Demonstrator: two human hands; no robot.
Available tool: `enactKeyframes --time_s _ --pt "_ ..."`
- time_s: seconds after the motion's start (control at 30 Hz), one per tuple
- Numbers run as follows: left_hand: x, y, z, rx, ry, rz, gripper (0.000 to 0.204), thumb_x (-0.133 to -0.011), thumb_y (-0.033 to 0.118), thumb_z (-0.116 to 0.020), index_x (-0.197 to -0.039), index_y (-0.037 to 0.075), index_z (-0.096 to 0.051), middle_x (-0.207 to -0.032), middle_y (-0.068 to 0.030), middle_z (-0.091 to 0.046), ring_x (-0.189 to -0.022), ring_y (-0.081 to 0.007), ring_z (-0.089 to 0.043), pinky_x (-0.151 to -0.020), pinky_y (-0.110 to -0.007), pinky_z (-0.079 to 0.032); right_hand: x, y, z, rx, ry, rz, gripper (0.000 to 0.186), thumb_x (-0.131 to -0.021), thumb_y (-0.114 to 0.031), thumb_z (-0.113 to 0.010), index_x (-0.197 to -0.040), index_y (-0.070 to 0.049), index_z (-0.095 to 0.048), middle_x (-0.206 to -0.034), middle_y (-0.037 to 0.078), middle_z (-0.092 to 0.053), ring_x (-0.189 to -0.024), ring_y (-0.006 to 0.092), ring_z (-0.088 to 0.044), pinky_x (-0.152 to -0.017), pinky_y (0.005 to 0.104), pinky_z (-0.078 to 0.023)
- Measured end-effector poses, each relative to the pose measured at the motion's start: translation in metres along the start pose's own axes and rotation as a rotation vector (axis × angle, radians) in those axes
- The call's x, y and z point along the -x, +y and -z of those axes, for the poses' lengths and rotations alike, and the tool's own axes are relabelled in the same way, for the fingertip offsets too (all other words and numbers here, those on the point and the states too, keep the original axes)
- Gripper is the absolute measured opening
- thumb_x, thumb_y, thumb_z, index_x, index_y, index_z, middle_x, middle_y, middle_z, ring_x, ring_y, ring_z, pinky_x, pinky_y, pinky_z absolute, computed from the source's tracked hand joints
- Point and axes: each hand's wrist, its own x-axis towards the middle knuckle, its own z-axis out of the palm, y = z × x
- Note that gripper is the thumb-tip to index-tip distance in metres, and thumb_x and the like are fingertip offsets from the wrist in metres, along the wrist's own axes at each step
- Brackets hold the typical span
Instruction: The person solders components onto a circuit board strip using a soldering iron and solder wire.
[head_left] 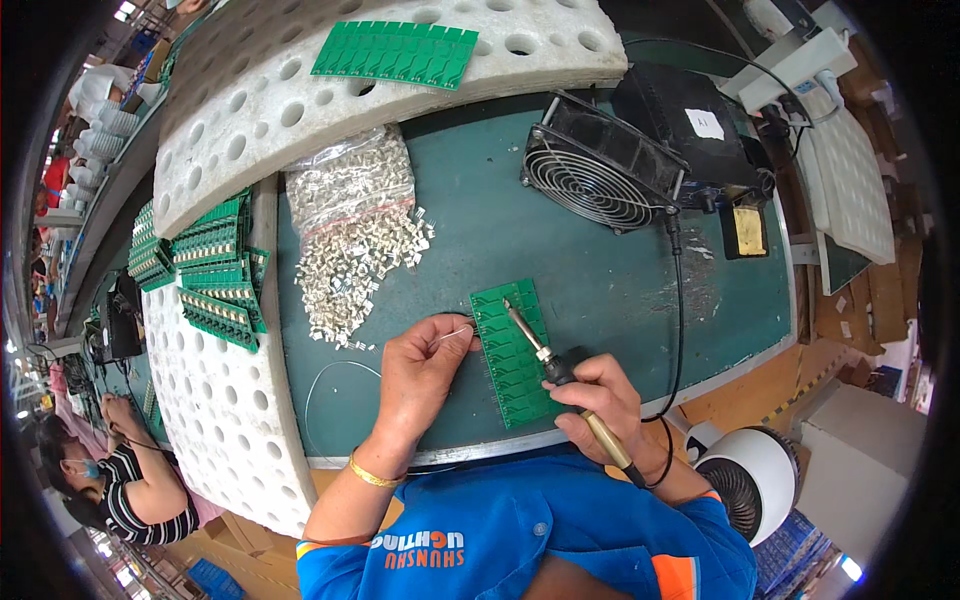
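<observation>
A green circuit board panel (pixel 507 372) lies on the table in front of me. My right hand (pixel 603 408) is closed around a soldering iron (pixel 548 358), and the iron's tip points at the panel's upper part. At the panel's left edge, my left hand (pixel 428 367) pinches a thin strand of solder wire (pixel 448 337) between thumb and forefinger. The wire's loose length curves down across the table to the left of my wrist. Whether the tip touches the board, I cannot tell.
Small white connectors (pixel 350 270) spill from a plastic bag (pixel 350 180). Green boards (pixel 220 270) pile on white foam (pixel 225 400) at left; another panel (pixel 395 53) rests on foam above. A fan (pixel 600 165) and a yellow sponge (pixel 749 231) stand far right. A co-worker (pixel 145 480) sits left.
</observation>
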Motion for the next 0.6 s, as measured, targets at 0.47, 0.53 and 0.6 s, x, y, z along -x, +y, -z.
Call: enactKeyframes --time_s 0.47,0.53,0.6 --pt "-0.009 0.015 0.008 -0.001 -0.105 0.147 0.016 -0.094 0.013 -0.067 -0.100 -0.002 -0.070 -0.087 -0.0028 -0.071 -0.078 -0.0048 -0.060 -0.070 -0.019 -0.047 -0.006 0.005 0.010 -0.190 -0.042 -0.049 0.030 -0.093 -0.031 -0.066 -0.105 -0.003 -0.067 -0.086 0.011 -0.057 -0.068 0.0198 -0.054 -0.057 0.0310 -0.044" --pt "-0.010 0.020 0.008 -0.027 -0.128 0.196 0.014 -0.094 0.011 -0.066 -0.100 -0.002 -0.069 -0.090 -0.0045 -0.071 -0.084 -0.0083 -0.063 -0.077 -0.021 -0.049 -0.006 0.005 0.009 -0.196 -0.040 -0.063 0.035 -0.096 -0.037 -0.062 -0.104 -0.002 -0.067 -0.085 0.012 -0.057 -0.068 0.0198 -0.053 -0.057 0.0309 -0.042" --pt "-0.010 0.020 0.008 -0.029 -0.131 0.194 0.014 -0.094 0.011 -0.066 -0.100 -0.002 -0.069 -0.090 -0.0045 -0.071 -0.083 -0.0082 -0.063 -0.077 -0.021 -0.049 -0.006 0.007 0.009 -0.218 -0.037 -0.065 0.036 -0.096 -0.037 -0.062 -0.103 -0.002 -0.067 -0.085 0.012 -0.057 -0.068 0.0195 -0.053 -0.057 0.0308 -0.042"
